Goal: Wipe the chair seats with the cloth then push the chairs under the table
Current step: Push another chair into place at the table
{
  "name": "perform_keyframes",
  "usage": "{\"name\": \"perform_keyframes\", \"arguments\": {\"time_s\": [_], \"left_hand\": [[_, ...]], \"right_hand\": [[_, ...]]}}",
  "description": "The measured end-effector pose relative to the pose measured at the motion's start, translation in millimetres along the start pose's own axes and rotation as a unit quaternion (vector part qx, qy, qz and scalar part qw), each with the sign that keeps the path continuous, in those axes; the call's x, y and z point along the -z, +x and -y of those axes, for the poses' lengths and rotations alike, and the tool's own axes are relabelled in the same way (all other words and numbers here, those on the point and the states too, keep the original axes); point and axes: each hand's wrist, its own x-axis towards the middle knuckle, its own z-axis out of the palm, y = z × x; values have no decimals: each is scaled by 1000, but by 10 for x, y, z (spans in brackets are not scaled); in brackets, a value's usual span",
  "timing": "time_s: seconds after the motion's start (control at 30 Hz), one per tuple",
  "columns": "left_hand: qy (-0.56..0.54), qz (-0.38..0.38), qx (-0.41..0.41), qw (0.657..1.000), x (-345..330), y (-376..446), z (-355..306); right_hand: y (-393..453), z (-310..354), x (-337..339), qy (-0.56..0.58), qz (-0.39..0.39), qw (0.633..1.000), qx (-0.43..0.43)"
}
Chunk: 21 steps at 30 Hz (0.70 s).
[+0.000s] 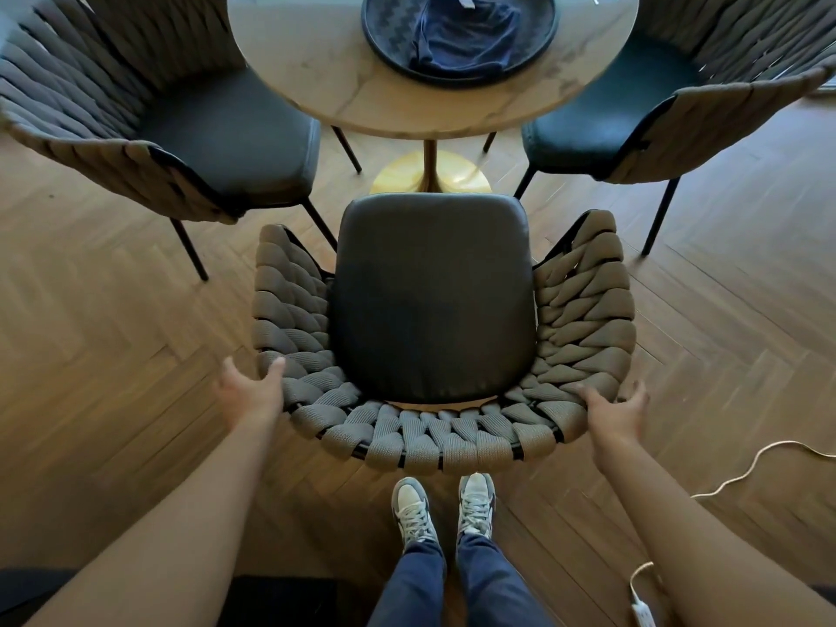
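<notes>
Reaching for the woven backrest of the near chair (434,337), both hands are at its rear corners: left hand (251,393) at 8 o'clock of the seat, right hand (617,411) at 4 o'clock. Each is spread wide, thumb inside the rim and fingers outside; the thumbs appear to touch the weave, but neither hand has closed on it and neither carries anything. The cloth (466,36) lies bunched on a dark tray (389,43) on the round bench (316,74) at 12 o'clock, well apart from both hands. Judged step: pushing this chair in. Its seat front sits near the gold pedestal (429,172), between the left chair (217,133) at 10 o'clock and the right chair (601,129) at 2 o'clock, both angled inward. Recommended: grip both corners evenly, push straight toward 12 o'clock, keep the chair square so its legs clear the neighbours' legs.
</notes>
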Motion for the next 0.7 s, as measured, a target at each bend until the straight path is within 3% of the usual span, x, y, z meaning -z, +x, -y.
{"name": "perform_keyframes", "arguments": {"time_s": [0.07,0.13,0.37,0.7], "left_hand": [[-100,98,104,985,-68,85,93],[-153,142,125,970,-138,124,125],[-164,96,101,977,-192,171,132],[-133,101,101,981,-181,195,96]], "right_hand": [[75,-103,-47,88,73,992,-54],[72,-107,-79,112,87,989,-51],[87,-47,-132,153,89,983,-47],[153,-14,-163,196,96,974,-56]]}}
